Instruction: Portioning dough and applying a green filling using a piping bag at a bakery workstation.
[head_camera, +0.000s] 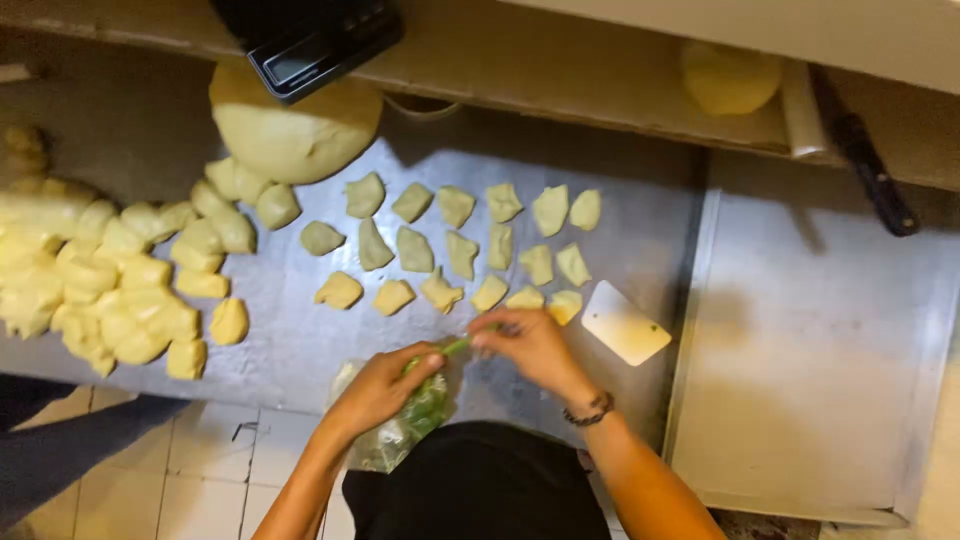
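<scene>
1. Hands met at the near edge of the steel table as I watched through the head camera. My left hand was curled around the top of a clear plastic bag holding something green, fingers closed on it.
2. My right hand sat just beside the left, its fingertips pinched on a thin green stem that ran between the two hands. A dark beaded bracelet circled that wrist.
3. The bag hung partly over the table edge, below my left hand, in front of my dark clothing.
4. Just right of my right hand lay a white dough scraper, flat on the metal, not touching the fingers.
5. Beyond both hands I saw three loose rows of cut dough pieces, pale yellow, each lying apart from its neighbours.
6. Further left of my left hand, a heap of dough pieces was piled together, many touching.
7. Beyond the rows, a big round dough lump rested near the back, with a black digital scale partly over it on the shelf edge.
8. Far right of my right hand stood an empty metal tray. Past it, on the shelf, I made out a dough ball and a black-handled knife.
9. A tiled floor showed below the left arm.
</scene>
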